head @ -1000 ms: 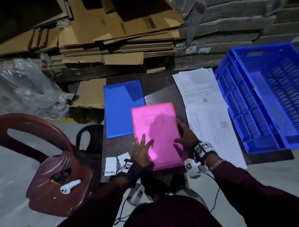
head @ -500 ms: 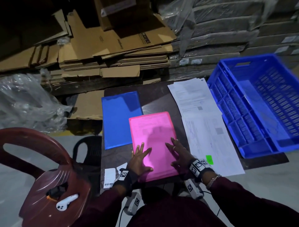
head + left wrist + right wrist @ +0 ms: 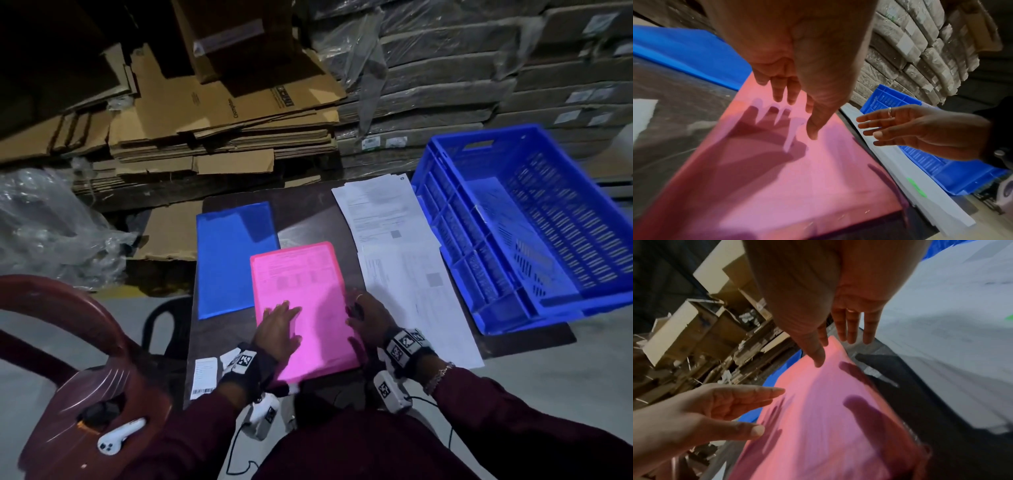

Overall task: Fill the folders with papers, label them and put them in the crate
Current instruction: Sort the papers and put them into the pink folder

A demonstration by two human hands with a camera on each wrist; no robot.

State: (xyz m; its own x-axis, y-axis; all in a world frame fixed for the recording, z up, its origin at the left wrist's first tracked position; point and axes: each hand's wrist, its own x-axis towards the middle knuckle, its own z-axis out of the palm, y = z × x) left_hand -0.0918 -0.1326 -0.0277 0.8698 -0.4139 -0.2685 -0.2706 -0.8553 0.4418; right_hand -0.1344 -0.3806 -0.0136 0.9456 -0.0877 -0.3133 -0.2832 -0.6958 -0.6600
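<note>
Neither hand grips anything: left hand (image 3: 279,330) hovers flat with fingers spread over the pink folder (image 3: 308,308), right hand (image 3: 368,317) loose-fingered at its right edge. Going by size, the crate (image 3: 534,226) overhangs the table (image 3: 308,219) and could tip when loaded. Loose papers (image 3: 404,260) may slide off. The folder (already holding a sheet) pokes past the near edge; a nudge could drop it. Labels (image 3: 205,377) could peel crooked

From my feed the pink folder (image 3: 301,308) reads as smooth, translucent plastic with print showing through. The blue folder (image 3: 233,257) looks matt plastic. The papers (image 3: 404,260) are plain white sheets. I see the crate (image 3: 534,233) as moulded, slightly glossy plastic, the worktop (image 3: 308,216) dark and dull.
</note>
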